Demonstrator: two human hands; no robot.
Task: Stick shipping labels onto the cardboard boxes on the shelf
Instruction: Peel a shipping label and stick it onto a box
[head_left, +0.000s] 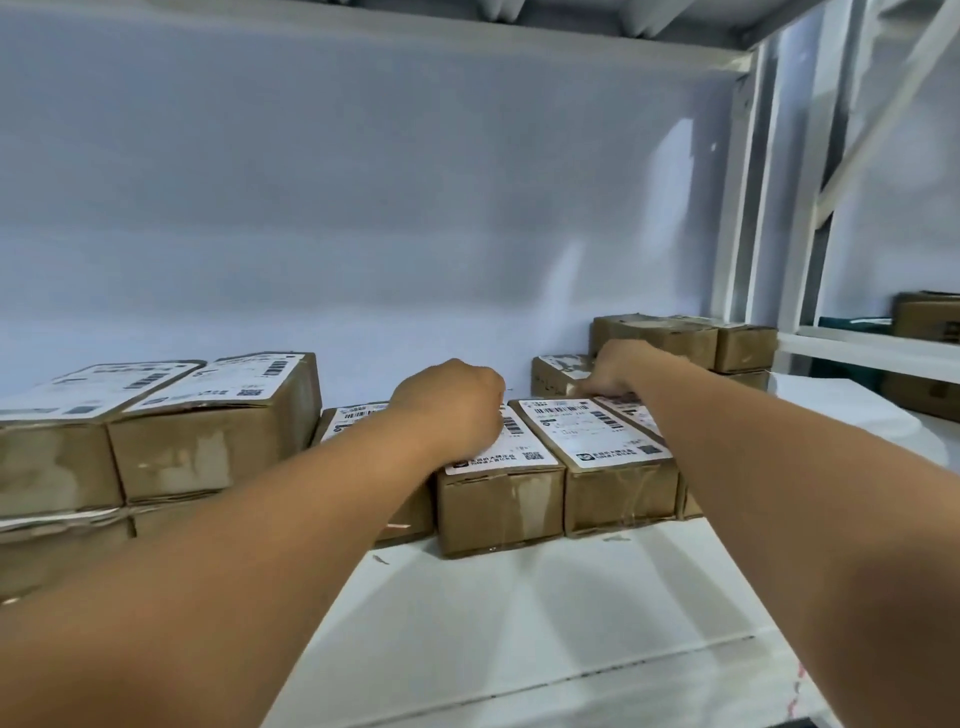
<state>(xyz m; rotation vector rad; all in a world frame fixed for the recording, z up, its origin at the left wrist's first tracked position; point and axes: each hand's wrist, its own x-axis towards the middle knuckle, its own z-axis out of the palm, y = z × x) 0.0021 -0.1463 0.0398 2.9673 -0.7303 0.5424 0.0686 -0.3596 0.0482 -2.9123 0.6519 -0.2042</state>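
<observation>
— Look at your cardboard boxes (498, 504): brown, streaked with pale glossy tape.
— And your labels (592, 431) are white, printed with black barcodes and small QR squares.
— Your shelf (519, 623) is white; the wall (363, 182) behind, pale bluish.

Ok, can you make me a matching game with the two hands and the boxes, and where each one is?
Things
1. left hand
2. right hand
3. stacked boxes
4. back boxes

Places
A. back right corner of the shelf
B. far left, two layers high
C. on the label of a middle front-row box
D. at the far end of the rightmost front-row box

Pairs: 1-C, 2-D, 3-B, 4-A
</observation>
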